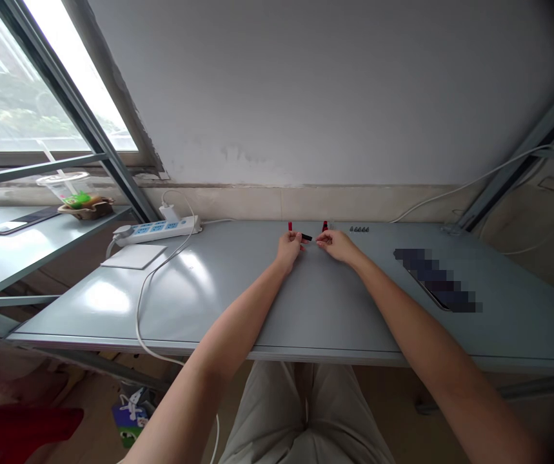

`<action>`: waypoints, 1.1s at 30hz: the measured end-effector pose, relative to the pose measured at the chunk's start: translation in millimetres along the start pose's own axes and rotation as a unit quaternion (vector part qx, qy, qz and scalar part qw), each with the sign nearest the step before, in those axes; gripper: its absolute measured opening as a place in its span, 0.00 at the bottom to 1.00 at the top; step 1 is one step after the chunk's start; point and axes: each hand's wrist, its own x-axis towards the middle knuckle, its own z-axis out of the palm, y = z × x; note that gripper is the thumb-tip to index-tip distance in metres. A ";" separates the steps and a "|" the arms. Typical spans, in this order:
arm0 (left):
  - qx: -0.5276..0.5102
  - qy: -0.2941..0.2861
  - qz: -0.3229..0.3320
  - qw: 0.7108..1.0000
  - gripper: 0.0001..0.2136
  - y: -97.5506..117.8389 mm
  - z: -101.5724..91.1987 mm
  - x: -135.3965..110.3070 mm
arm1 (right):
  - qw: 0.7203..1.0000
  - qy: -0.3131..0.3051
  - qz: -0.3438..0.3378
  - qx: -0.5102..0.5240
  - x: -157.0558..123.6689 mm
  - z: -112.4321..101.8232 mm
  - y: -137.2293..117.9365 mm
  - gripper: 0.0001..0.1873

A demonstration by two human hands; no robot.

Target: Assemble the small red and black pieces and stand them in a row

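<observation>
My left hand [289, 250] and my right hand [335, 245] sit close together near the back of a grey table [209, 303]. A small black piece [307, 238] sticks out of my left hand's fingers toward my right fingertips, which nearly reach it. Beyond the hands stand two small red objects [290, 226] [325, 226], their lower parts out of sight behind the hands. To the right lies a short row of small dark grey pieces [358, 229]. What the black piece is, I cannot tell.
A white power strip [155, 230] with a plugged-in charger lies at the table's back left, its white cable [148, 290] trailing over the front edge. A white square pad [134, 256] lies nearby, and a pixelated flat object [436, 280] lies at right. A side table holds a plastic cup [64, 190].
</observation>
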 end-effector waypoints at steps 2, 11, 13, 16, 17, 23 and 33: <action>0.000 -0.003 0.006 1.000 0.06 0.4 0.0 -0.6 | 1.000 -0.007 -0.007 -0.015 -1.5 0.3 -2.1 0.05; 0.029 -0.046 0.031 0.998 0.05 -2.3 0.8 -0.9 | 0.994 -0.020 -0.032 -0.107 -5.5 -1.3 -7.6 0.06; 0.026 -0.039 0.031 0.998 0.06 -1.3 1.2 -1.7 | 0.989 -0.013 -0.040 -0.139 -5.5 -1.3 -7.1 0.06; 0.018 -0.023 0.036 0.999 0.07 0.6 0.6 -2.0 | 0.982 -0.010 -0.016 -0.190 -5.5 -2.6 -4.7 0.06; 0.019 -0.019 0.039 0.999 0.07 0.9 0.0 -1.6 | 0.979 -0.011 0.001 -0.203 -5.4 -3.8 -3.3 0.07; 0.140 -0.010 0.107 0.984 0.06 -4.3 -3.0 2.7 | 0.969 0.031 0.084 -0.230 -0.6 -13.4 11.0 0.06; 0.300 -0.054 0.168 0.937 0.03 -3.2 15.8 8.6 | 0.973 0.080 0.129 -0.176 2.5 -4.2 30.3 0.06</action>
